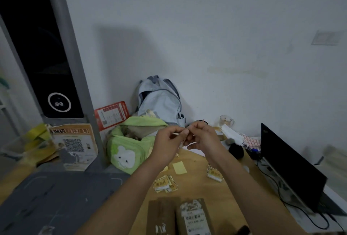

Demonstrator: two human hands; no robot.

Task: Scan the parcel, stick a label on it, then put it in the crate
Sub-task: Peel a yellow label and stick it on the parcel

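Observation:
My left hand (170, 141) and my right hand (203, 136) are raised together above the wooden table (221, 193). Both pinch a small label (185, 131) between fingertips; most of it is hidden by the fingers. A brown parcel (195, 216) with a white barcode sticker lies at the near table edge, below my forearms, beside a second brown parcel (161, 216). Two small piles of yellow-bordered labels (165, 183) and labels (215, 173) lie on the table. No crate can be seen for certain.
A grey scanner stand with a dark screen (48, 62) rises at left over a grey platform (56, 197). A green pouch (129, 150) and a pale blue backpack (159, 101) sit at the wall. A black laptop (289, 171) with cables stands at right.

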